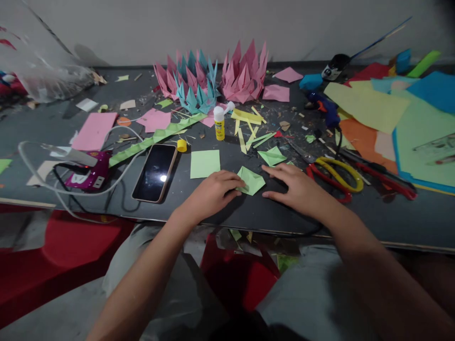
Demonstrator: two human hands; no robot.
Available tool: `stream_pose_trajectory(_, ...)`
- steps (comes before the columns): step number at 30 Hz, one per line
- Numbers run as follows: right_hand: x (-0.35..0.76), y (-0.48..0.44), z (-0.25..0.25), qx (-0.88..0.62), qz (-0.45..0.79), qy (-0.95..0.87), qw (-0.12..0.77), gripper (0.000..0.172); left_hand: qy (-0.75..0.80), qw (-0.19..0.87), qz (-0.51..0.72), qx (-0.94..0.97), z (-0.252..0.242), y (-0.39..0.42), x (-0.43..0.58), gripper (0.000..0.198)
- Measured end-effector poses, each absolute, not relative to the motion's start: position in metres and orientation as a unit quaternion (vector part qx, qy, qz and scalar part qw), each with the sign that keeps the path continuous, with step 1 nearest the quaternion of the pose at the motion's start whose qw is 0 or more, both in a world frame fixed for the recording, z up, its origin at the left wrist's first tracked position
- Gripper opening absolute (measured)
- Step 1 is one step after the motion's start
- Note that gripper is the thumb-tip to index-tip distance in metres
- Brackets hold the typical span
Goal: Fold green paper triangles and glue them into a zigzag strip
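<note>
A partly folded piece of light green paper lies on the dark table between my hands. My left hand is closed at its left corner, thumb and fingers pinching the edge. On the other side my right hand is open, thumb and fingers apart, close to the paper's right corner. Just beyond is a second folded green piece, near my right fingertips. A flat green square rests beyond my left hand. An uncapped-looking yellow glue stick stands upright behind, and a yellow cap sits left of it.
A phone and a purple power strip with cables lie left. Pink and blue folded-paper crowns stand at the back. Right are scissors, a glue gun and coloured paper sheets. Paper strips litter the middle.
</note>
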State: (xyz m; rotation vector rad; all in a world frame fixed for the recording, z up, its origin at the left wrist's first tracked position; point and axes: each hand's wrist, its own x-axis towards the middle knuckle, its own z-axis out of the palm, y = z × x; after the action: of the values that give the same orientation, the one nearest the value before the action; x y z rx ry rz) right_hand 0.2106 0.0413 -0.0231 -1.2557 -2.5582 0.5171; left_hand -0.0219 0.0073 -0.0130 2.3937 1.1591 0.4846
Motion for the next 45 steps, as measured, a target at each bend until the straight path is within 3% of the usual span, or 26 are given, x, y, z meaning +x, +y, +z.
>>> stream_pose_trajectory(2, 0.209, 0.043, -0.023, -0.426, 0.183, -0.873, 0.150, 0.047, 0.418, 0.194, 0.159, 0.873, -0.015, 0.009, -0.021, 0.022)
stream_pose_trajectory(6, 0.205, 0.050, -0.026, -0.359, 0.169, -0.901, 0.176, 0.016, 0.426, 0.182, 0.146, 0.874, -0.015, 0.011, -0.018, 0.020)
stream_pose_trajectory(12, 0.197, 0.055, -0.029, -0.341, 0.174, -0.910, 0.161, 0.022, 0.461, 0.174, 0.142, 0.858, -0.015, 0.013, -0.011, 0.016)
stream_pose_trajectory(22, 0.184, 0.048, -0.031, -0.362, 0.146, -0.903, 0.180, 0.017, 0.487, 0.122, 0.182, 0.845, -0.023, 0.002, 0.001, 0.010)
stream_pose_trajectory(28, 0.179, 0.038, -0.031, -0.387, 0.055, -0.896, 0.212, 0.015, 0.485, 0.027, 0.106, 0.868, -0.022, -0.025, 0.015, 0.021)
stream_pose_trajectory(34, 0.183, 0.026, -0.034, -0.341, 0.093, -0.912, 0.207, 0.026, 0.501, -0.035, 0.057, 0.863, -0.030, -0.046, 0.027, 0.038)
stream_pose_trajectory(45, 0.195, 0.008, -0.041, -0.338, 0.050, -0.918, 0.200, 0.025, 0.479, 0.019, 0.059, 0.876, -0.022, -0.049, 0.020, 0.044)
